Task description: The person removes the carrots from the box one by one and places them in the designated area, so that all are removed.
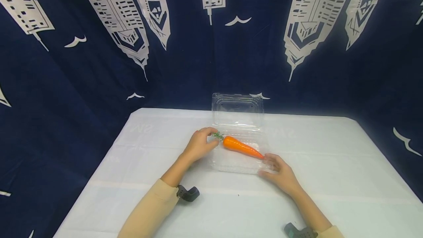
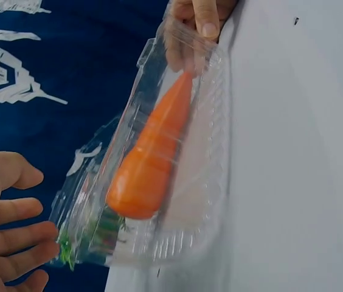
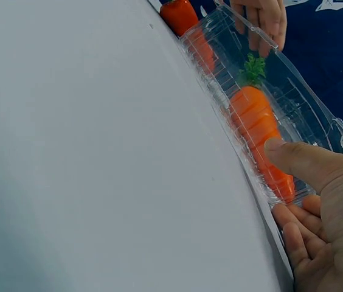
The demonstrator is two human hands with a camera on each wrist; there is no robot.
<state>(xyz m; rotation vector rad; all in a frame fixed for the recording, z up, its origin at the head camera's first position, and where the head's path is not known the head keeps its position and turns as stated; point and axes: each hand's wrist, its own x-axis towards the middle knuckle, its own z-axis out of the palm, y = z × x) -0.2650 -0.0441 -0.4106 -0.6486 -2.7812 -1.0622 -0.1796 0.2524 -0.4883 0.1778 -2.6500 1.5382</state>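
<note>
An orange carrot (image 1: 242,147) with a green leafy top (image 1: 217,135) lies slantwise in a clear plastic clamshell box (image 1: 236,166), its lid (image 1: 237,110) swung back and standing up behind. My left hand (image 1: 200,144) is at the box's left end, beside the leaves. In the left wrist view its fingers (image 2: 22,240) are spread and fairly straight, with nothing between them. At the right end my right hand (image 1: 281,173) has its fingers by the carrot's tip and its thumb apart from them near the front corner. In the right wrist view that thumb (image 3: 299,159) is stretched out and overlaps the carrot.
A white cloth (image 1: 132,179) covers the table, and a dark blue curtain (image 1: 198,65) with white building prints hangs behind its far edge. In the right wrist view another orange shape (image 3: 179,17) shows beyond the box's far end. One small dark speck (image 1: 238,195) lies in front.
</note>
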